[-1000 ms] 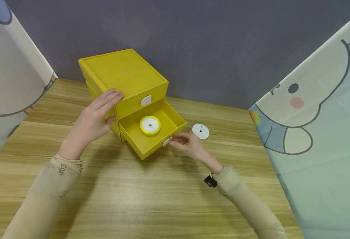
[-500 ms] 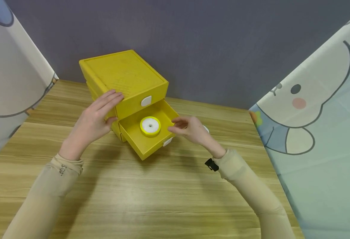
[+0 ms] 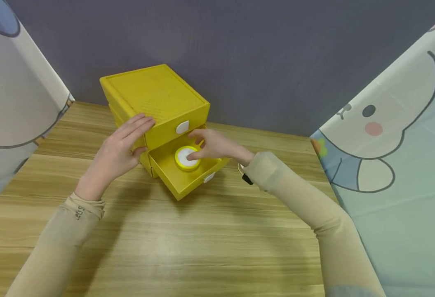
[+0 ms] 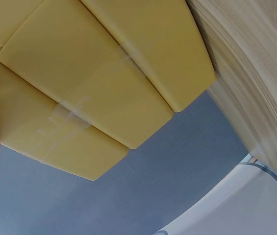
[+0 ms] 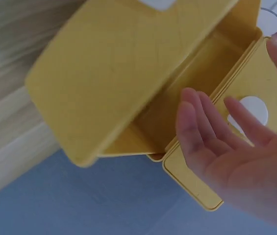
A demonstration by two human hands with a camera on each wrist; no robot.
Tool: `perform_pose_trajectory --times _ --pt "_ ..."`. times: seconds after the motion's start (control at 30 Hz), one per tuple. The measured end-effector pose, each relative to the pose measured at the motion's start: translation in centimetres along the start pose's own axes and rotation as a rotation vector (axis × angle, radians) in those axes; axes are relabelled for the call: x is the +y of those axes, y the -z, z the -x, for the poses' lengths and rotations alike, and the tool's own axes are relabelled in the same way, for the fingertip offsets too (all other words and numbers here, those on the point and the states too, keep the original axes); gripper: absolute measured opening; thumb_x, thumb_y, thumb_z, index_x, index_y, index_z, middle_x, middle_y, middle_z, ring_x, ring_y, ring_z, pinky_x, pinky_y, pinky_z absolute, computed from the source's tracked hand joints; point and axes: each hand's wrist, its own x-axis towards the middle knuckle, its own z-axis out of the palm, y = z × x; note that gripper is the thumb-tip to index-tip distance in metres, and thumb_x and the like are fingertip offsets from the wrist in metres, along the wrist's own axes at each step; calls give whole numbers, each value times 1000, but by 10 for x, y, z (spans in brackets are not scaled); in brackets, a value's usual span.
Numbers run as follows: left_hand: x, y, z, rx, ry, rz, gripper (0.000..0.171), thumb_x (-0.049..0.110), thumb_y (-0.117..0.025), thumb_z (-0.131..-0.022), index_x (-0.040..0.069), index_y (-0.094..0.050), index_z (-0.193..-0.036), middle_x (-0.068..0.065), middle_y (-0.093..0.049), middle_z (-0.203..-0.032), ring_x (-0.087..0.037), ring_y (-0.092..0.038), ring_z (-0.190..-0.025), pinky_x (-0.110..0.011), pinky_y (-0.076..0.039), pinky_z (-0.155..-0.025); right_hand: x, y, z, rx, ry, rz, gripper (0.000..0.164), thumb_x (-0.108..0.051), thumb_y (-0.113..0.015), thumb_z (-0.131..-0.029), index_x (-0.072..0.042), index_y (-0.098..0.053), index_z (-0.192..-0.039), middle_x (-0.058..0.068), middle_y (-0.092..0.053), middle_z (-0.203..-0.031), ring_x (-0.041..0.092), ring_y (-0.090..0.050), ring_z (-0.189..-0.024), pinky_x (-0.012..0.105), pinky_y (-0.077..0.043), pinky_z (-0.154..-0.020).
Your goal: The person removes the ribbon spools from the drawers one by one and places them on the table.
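Ribbon spool (image 3: pixel 186 158): a round spool with a yellow rim and a white face, lying flat on the floor of the open lower drawer (image 3: pixel 172 176) of the yellow drawer cabinet (image 3: pixel 154 93). The spool sits directly under the fingertips of the right hand (image 3: pixel 210 145). The fingers of this hand are extended with only a slight bend and reach down into the drawer from the right side; one fingertip rests on the white face of the spool. The head view does not show any finger curled round the spool's rim, and whether the thumb touches it cannot be told. In the right wrist view the fingers (image 5: pixel 212 129) lie loosely spread, close in front of the drawer front and its white pull tab (image 5: pixel 248 111).

Left hand (image 3: pixel 118 150): flat against the left front corner of the cabinet, fingers straight and close together, fingertips on the edge of the top panel, thumb below them against the cabinet side. It holds nothing. The left wrist view shows only the stacked yellow cabinet walls (image 4: pixel 99 93) next to a blurred edge of the hand.

The upper drawer is shut; its white pull tab (image 3: pixel 182 127) lies between the fingertips of the two hands. The cabinet stands on a wooden table (image 3: pixel 187 243). A grey wall (image 3: pixel 262 57) rises behind the fingers, with printed cartoon cloth (image 3: pixel 395 136) to the right.
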Motion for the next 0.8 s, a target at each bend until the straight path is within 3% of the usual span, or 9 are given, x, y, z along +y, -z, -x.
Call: perform_pose_trajectory --times 0.2,0.37,0.53,0.8 --pt "0 0 0 2 5 1 76 -19 -73 -65 0 -51 -136 -18 -55 -137 -35 -46 -132 -33 -34 -120 -11 2 -18 -166 -39 127 77 -33 -74 -82 -8 -37 -146 7 -40 -152 25 -40 -138 37 -41 -115" --pt "1 0 0 1 2 -4 75 -19 -74 -66 -1 -51 -135 -18 -55 -138 -35 -47 -132 -35 -37 -118 -15 -6 -29 -271 -45 191 84 -30 -75 -81 -10 -31 -150 5 -31 -157 21 -29 -145 34 -31 -122" --pt "1 0 1 -1 3 -9 75 -19 -74 -66 -1 -51 -135 -18 -55 -138 -34 -47 -132 -35 -38 -117 -17 -14 -40 -304 -28 232 90 -26 -78 -79 -10 -27 -151 5 -28 -159 21 -28 -146 32 -30 -122" --pt "1 0 0 0 2 0 75 -19 -74 -65 -2 -51 -135 -19 -55 -138 -36 -47 -132 -42 -40 -115 -15 -22 -49 -318 -72 318 94 -27 -82 -74 -15 -29 -151 5 -30 -157 23 -31 -142 34 -36 -118"
